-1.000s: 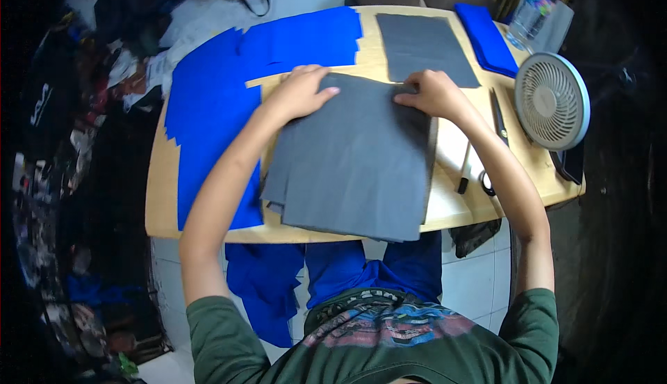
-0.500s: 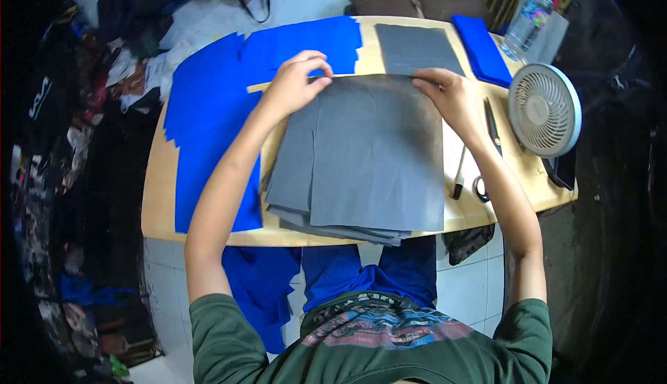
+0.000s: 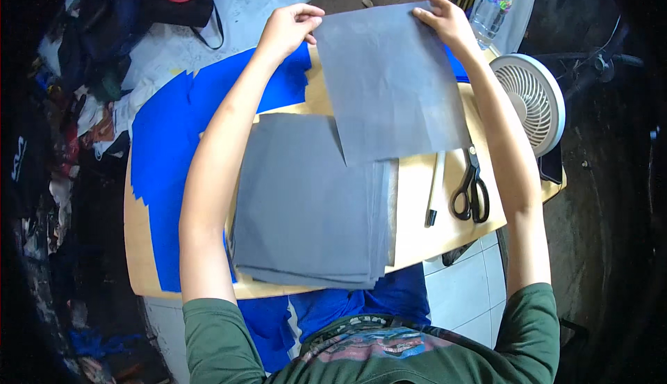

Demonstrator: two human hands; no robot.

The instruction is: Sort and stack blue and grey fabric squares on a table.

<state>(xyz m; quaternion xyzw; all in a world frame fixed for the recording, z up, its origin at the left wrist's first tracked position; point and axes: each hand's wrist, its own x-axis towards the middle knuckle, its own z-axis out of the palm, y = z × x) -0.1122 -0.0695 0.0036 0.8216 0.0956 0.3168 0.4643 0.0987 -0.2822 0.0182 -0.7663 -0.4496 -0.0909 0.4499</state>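
A thin grey fabric sheet (image 3: 396, 82) hangs between my two hands over the far part of the table. My left hand (image 3: 288, 31) pinches its far left corner, and my right hand (image 3: 446, 22) pinches its far right corner. The sheet's lower edge overlaps the top right of a stack of grey fabric sheets (image 3: 302, 196), which lies near the table's front edge with its right-side edges uneven. Blue fabric pieces (image 3: 167, 141) with notched edges lie to the left, partly behind my left forearm.
Black-handled scissors (image 3: 472, 193) and a pale stick-like pen with a dark end (image 3: 436, 189) lie right of the stack on the wooden table (image 3: 410, 245). A round white fan (image 3: 529, 102) stands at the right edge. A clear plastic bottle (image 3: 493, 9) is behind it.
Both hands have carried the top grey sheet away from the stack, farther off and lifted, uncovering the sheets beneath. The whole view has shifted somewhat.
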